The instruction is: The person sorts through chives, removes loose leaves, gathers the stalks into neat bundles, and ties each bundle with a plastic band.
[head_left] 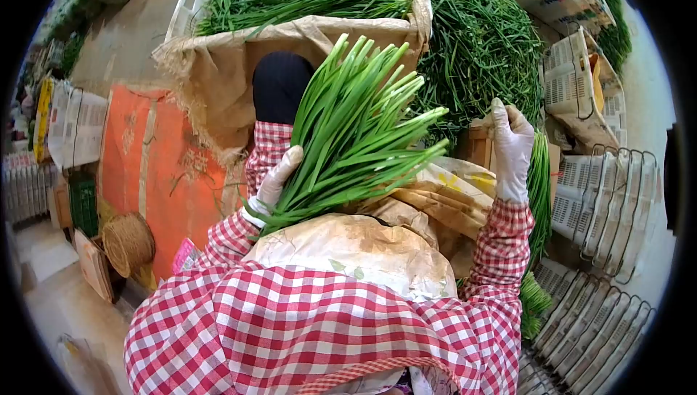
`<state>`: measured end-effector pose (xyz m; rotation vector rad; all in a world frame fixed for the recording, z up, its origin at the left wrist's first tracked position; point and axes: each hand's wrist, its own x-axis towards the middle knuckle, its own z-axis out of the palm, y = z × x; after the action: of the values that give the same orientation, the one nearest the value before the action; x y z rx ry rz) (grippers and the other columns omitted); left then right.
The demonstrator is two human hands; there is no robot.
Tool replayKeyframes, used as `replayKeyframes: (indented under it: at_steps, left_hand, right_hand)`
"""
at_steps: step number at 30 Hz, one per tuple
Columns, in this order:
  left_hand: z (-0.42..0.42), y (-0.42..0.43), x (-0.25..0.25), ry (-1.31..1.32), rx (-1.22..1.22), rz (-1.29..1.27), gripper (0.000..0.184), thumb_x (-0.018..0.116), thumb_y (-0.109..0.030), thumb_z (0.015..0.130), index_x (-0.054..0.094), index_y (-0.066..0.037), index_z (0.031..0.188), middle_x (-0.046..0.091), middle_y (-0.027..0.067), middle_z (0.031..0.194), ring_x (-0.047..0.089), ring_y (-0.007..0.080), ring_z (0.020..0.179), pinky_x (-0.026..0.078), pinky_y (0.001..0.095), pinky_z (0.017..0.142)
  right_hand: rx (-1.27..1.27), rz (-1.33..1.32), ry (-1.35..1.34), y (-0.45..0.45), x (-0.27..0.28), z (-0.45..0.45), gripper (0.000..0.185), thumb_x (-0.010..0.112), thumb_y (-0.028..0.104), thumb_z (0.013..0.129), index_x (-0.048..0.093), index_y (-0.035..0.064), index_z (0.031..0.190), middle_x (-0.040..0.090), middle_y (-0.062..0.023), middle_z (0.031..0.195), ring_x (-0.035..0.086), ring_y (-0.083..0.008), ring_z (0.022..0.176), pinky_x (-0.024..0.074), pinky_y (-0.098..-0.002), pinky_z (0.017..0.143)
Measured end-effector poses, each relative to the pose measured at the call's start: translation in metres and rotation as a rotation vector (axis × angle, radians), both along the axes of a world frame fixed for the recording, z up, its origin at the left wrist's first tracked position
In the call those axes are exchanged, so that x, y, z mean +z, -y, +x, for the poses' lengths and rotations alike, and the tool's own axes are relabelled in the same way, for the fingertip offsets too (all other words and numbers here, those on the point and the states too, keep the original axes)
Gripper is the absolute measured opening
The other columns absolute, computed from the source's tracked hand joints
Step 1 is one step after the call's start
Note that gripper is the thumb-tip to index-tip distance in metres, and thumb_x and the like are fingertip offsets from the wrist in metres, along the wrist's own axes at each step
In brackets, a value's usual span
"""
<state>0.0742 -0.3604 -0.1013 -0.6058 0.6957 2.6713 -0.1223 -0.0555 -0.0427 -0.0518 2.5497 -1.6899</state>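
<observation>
My left hand [274, 183], in a pale glove, is closed around a loose bunch of garlic chives [356, 133]. The bunch lies across my lap with its pale cut ends fanned up and to the right. My right hand [512, 144], also gloved, is raised on the right, apart from the bunch. Its fingers are curled into a pinch, and whatever they hold, if anything, is too small to make out. Beneath the bunch, a stained pale apron [348, 250] covers my lap.
Ahead stands a white crate [425, 3] of chives, its front draped with brown sacking [210, 83]. A heap of chives [475, 46] lies right of it. Wire-handled newspaper-lined racks [602, 206] line the right side. An orange sheet [174, 170] and a twine roll [128, 242] are at left.
</observation>
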Motion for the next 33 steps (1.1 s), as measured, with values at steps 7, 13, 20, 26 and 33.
replayKeyframes:
  at_steps: [7, 13, 20, 26, 33]
  left_hand:
    - [-0.010, -0.005, 0.012, 0.032, -0.036, -0.232, 0.042, 0.050, -0.039, 0.093, 0.056, -0.005, 0.117, 0.064, 0.0048, 0.102, 0.061, 0.0131, 0.088, 0.051, 0.0279, 0.078]
    - [-0.010, 0.001, 0.018, -0.160, -0.176, -0.697, 0.041, 0.051, -0.036, 0.094, 0.055, -0.004, 0.119, 0.061, 0.0008, 0.104, 0.055, 0.0079, 0.091, 0.045, 0.0235, 0.079]
    - [-0.011, -0.006, 0.027, -0.333, -0.105, -0.581, 0.043, 0.064, -0.016, 0.085, 0.050, 0.001, 0.122, 0.061, 0.0075, 0.107, 0.058, 0.0120, 0.092, 0.048, 0.0273, 0.082]
    - [-0.008, -0.002, 0.021, -0.302, -0.100, -0.570, 0.052, 0.073, -0.012, 0.077, 0.049, 0.000, 0.122, 0.062, 0.0088, 0.109, 0.060, 0.0135, 0.095, 0.048, 0.0271, 0.085]
    - [-0.011, -0.009, 0.032, -0.236, -0.117, -0.611, 0.046, 0.071, -0.010, 0.080, 0.051, -0.002, 0.122, 0.063, 0.0084, 0.110, 0.060, 0.0141, 0.095, 0.049, 0.0283, 0.085]
  right_hand:
    - [0.440, 0.294, -1.079, 0.072, 0.037, 0.054, 0.012, 0.066, 0.020, 0.084, 0.061, 0.0110, 0.080, 0.057, 0.0006, 0.063, 0.057, -0.0110, 0.058, 0.0492, -0.0241, 0.052]
    - [0.309, -0.132, -0.754, 0.078, 0.058, 0.047, 0.015, 0.051, 0.003, 0.091, 0.060, -0.0012, 0.102, 0.067, -0.0135, 0.087, 0.067, -0.0177, 0.072, 0.0576, -0.0268, 0.063]
    - [0.505, 0.544, -0.874, 0.082, 0.031, 0.030, 0.022, 0.056, 0.013, 0.087, 0.059, 0.0087, 0.108, 0.066, -0.0092, 0.092, 0.065, -0.0225, 0.088, 0.0466, -0.0387, 0.083]
    - [0.089, 0.181, -0.552, 0.053, 0.020, 0.019, 0.012, 0.058, 0.008, 0.089, 0.064, 0.0020, 0.097, 0.066, -0.0090, 0.080, 0.062, -0.0131, 0.068, 0.0518, -0.0231, 0.063]
    - [0.050, -0.211, -0.206, 0.055, 0.065, 0.036, 0.013, 0.059, 0.006, 0.089, 0.064, -0.0011, 0.099, 0.066, -0.0045, 0.081, 0.060, -0.0071, 0.072, 0.0499, -0.0199, 0.065]
